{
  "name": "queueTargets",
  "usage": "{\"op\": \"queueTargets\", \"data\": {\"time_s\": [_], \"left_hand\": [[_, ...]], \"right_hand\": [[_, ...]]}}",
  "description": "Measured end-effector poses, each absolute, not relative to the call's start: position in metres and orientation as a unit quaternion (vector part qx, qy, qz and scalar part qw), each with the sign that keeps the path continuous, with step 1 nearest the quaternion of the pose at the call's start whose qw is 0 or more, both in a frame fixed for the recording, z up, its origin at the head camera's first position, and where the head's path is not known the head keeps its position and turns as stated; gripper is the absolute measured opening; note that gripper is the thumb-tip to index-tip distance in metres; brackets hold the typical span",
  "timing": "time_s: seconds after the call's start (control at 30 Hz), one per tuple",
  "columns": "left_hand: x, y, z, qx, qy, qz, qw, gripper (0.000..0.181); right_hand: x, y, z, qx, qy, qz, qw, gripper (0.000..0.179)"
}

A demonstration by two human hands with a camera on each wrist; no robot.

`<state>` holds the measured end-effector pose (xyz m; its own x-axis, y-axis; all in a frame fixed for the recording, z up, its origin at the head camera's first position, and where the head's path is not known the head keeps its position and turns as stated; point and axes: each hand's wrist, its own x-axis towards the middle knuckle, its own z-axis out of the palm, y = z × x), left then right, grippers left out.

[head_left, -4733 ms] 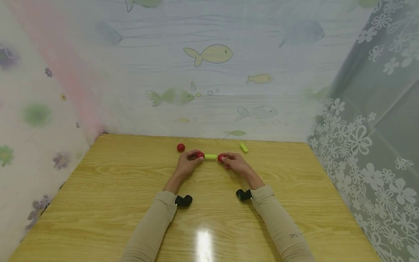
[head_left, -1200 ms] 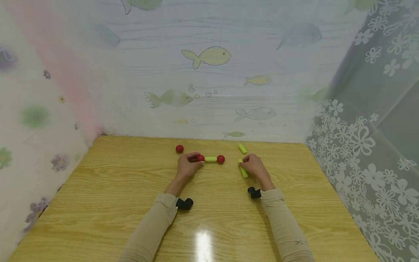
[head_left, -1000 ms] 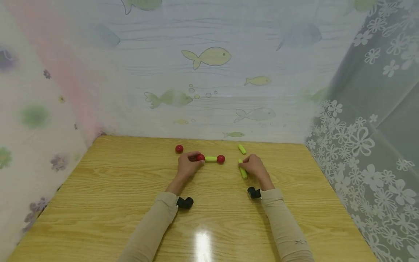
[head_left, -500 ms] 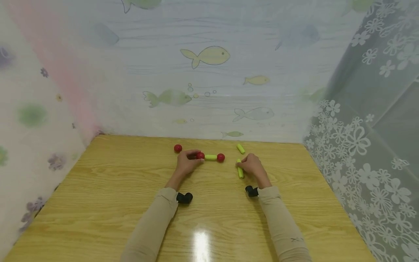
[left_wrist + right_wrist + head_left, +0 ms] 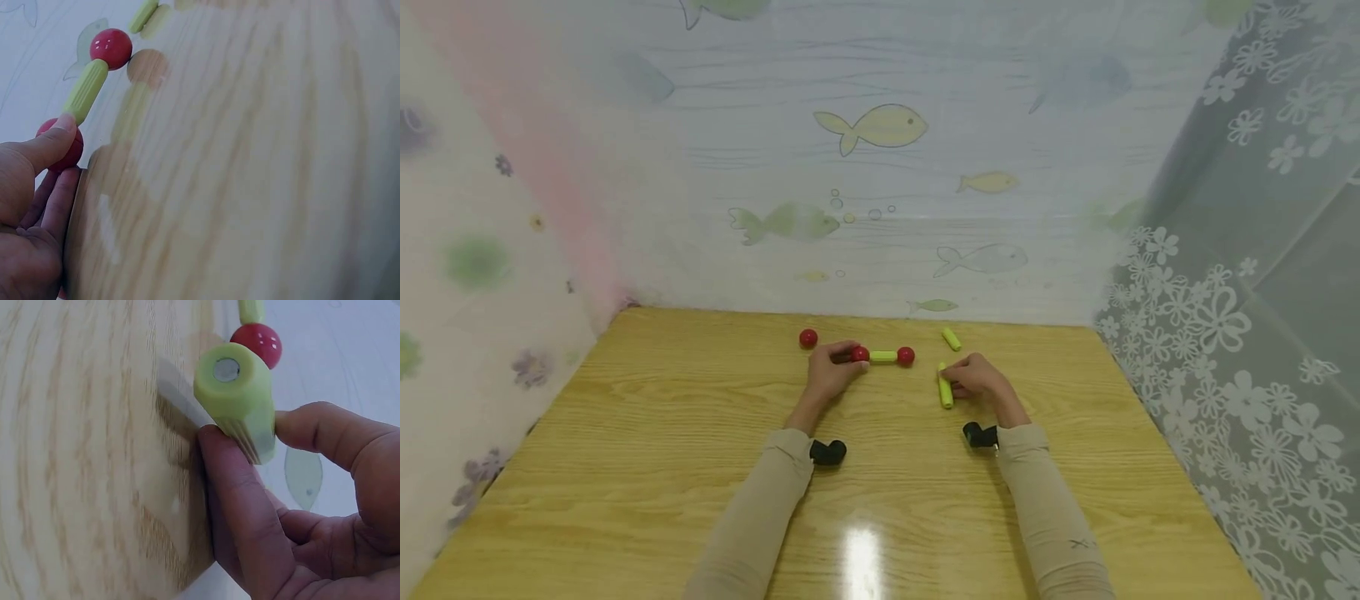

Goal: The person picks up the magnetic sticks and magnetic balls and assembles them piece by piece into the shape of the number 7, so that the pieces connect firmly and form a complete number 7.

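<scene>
My left hand [image 5: 831,371] pinches a red ball [image 5: 860,356] between thumb and fingers. Joined to that ball is a ribbed yellow-green rod [image 5: 86,91], and a second red ball [image 5: 906,357] sits at the rod's right end, so the three form a dumbbell shape. Over to the right, my right hand [image 5: 981,382] pinches another yellow-green rod [image 5: 945,388] near its far end. In the right wrist view this rod's near end shows a round silver disc, like a magnet, set in its face. The rod stands apart from the dumbbell's right ball.
A loose red ball [image 5: 808,338] lies behind my left hand, near the table's back. Another yellow-green rod [image 5: 951,339] lies behind my right hand. The wood-grain table [image 5: 880,492] ends at a wall curtain printed with fish [image 5: 887,127].
The right hand has let go of the dumbbell's right ball and now holds a separate rod, which has lately shifted slightly left and turned. The left hand keeps its hold on the left ball.
</scene>
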<state>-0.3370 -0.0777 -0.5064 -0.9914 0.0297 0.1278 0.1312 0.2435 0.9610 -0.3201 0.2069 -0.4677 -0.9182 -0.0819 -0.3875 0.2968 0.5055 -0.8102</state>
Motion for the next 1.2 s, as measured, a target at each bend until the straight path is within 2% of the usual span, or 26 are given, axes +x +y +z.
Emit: {"op": "queueTargets", "data": {"time_s": [0.4,1.2], "left_hand": [[-0.333,-0.079,-0.508,-0.058,-0.789,-0.61,0.05,0.042],[-0.3,-0.064,-0.511,-0.034,-0.792,-0.606,0.069,0.044]], "right_hand": [[-0.318,0.211,-0.476,0.05,0.824,-0.527,0.201,0.05],[-0.295,0.208,-0.475,-0.026,0.813,-0.533,0.232,0.044]]}}
